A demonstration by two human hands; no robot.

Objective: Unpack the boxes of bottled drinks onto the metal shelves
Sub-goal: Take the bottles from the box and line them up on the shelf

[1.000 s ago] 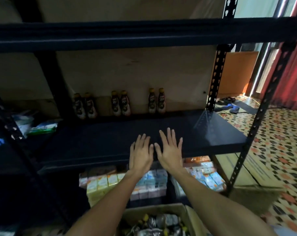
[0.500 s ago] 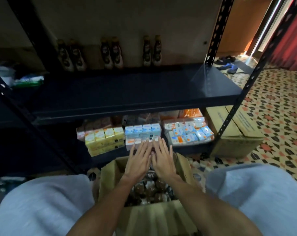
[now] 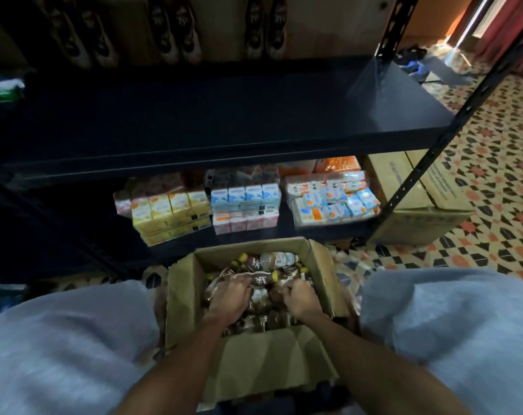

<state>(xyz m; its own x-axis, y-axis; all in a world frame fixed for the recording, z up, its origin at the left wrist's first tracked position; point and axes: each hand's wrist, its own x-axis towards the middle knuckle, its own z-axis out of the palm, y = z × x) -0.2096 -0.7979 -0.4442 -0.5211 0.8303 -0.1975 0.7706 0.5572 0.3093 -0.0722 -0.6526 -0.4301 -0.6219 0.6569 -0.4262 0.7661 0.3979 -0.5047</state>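
Both hands in the drinks box.
At 6 o'clock the cardboard box point(image 3: 254, 363) holds the left hand point(image 3: 228, 298) and right hand point(image 3: 302, 299), each curled round brown bottles point(image 3: 261, 279) (yellow caps); at 12 o'clock the metal shelf point(image 3: 224, 121) carries upright bottles point(image 3: 170, 31) along its back.

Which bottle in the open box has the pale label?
The bottle lying on its side at the far end of the cardboard box, on top of the pile. Its label is white; the other bottles show dark labels and yellow caps.
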